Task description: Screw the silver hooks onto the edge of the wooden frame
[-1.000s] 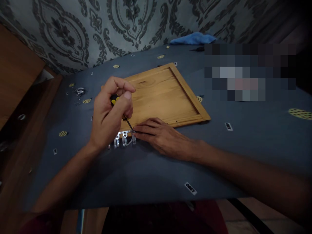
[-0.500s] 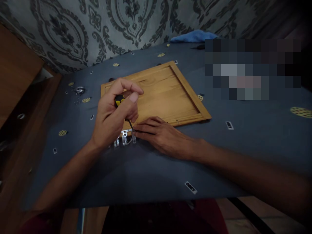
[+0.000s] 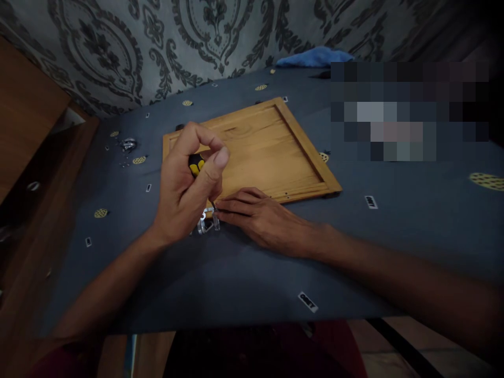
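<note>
A framed wooden panel (image 3: 260, 149) lies flat on the dark blue cloth. My left hand (image 3: 189, 184) is closed round a black and yellow screwdriver (image 3: 196, 165), held nearly upright, its tip down at the panel's near edge. There a shiny metal hook rack (image 3: 207, 222) lies against the wood, partly hidden by my left hand. My right hand (image 3: 260, 216) rests flat on the cloth beside it, fingers together, their tips pressed at the screwdriver's tip and the rack's end.
A patterned cloth (image 3: 394, 236) covers the table. Small metal fittings (image 3: 128, 145) lie at the far left. A blue rag (image 3: 313, 56) sits at the back by the patterned wall. Wooden furniture (image 3: 27, 121) stands on the left. A blurred patch is at right.
My left hand has shifted slightly right and turned on the screwdriver handle, now covering more of the metal rack. My right hand has stayed in place.
</note>
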Available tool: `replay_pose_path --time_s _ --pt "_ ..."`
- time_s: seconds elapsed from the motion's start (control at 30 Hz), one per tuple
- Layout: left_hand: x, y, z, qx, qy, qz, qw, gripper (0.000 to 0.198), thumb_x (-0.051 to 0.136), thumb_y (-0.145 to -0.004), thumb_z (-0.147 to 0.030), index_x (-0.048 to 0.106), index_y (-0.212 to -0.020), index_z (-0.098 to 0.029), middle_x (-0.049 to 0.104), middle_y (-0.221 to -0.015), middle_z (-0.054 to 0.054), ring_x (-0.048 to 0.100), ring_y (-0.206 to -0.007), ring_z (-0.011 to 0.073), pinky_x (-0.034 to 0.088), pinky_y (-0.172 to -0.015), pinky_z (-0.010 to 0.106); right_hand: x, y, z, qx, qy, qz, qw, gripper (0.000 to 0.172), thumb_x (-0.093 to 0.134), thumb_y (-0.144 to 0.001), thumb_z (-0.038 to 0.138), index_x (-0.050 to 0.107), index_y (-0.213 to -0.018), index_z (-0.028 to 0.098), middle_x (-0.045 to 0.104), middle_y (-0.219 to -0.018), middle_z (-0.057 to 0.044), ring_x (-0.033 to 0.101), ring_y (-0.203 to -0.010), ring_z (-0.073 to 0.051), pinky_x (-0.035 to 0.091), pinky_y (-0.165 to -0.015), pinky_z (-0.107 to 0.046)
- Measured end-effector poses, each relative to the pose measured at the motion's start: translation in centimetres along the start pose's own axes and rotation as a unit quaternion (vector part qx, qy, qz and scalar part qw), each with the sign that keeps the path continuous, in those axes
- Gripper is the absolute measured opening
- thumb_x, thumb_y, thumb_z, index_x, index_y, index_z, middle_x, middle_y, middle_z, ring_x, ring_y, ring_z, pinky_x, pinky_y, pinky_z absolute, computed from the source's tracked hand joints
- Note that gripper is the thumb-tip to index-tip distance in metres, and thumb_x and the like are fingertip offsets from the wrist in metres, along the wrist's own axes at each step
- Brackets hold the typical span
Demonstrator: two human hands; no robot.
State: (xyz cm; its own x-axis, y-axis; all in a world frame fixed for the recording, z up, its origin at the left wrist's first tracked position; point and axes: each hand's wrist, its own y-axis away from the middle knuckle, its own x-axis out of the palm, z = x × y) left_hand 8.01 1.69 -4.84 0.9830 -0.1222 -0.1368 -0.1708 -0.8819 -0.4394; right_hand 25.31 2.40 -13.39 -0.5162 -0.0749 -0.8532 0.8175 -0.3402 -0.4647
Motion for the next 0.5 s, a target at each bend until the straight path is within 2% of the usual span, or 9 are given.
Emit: replay_pose_path --time_s 0.2,0.5 --pt "0.52 0.26 -0.08 -0.006 -0.017 -0.049 0.999 0.019 0.070 -0.091 -0.042 0.058 -0.088 -0.027 0.039 -0.058 -0.007 0.037 -0.043 0.0111 0.032 -0.043 0.030 -0.04 -0.07 0.00 -0.007 0.003 -0.001 1.000 0.036 0.051 -0.095 0.008 0.065 -0.128 0.013 0.069 -0.131 -0.011 0.060 -0.118 -0.026 0.047 -0.104 -0.045" --pt "0.85 0.50 -0.08 0.004 -0.031 -0.062 0.998 0.015 0.065 -0.095 -0.038 0.057 -0.089 -0.027 0.044 -0.070 -0.005 0.038 -0.046 0.0095 0.031 -0.044 0.030 0.00 -0.03 -0.01 -0.010 0.002 -0.005 1.000 0.037 0.050 -0.094 0.007 0.065 -0.127 0.013 0.070 -0.129 -0.010 0.060 -0.117 -0.026 0.047 -0.103 -0.046"
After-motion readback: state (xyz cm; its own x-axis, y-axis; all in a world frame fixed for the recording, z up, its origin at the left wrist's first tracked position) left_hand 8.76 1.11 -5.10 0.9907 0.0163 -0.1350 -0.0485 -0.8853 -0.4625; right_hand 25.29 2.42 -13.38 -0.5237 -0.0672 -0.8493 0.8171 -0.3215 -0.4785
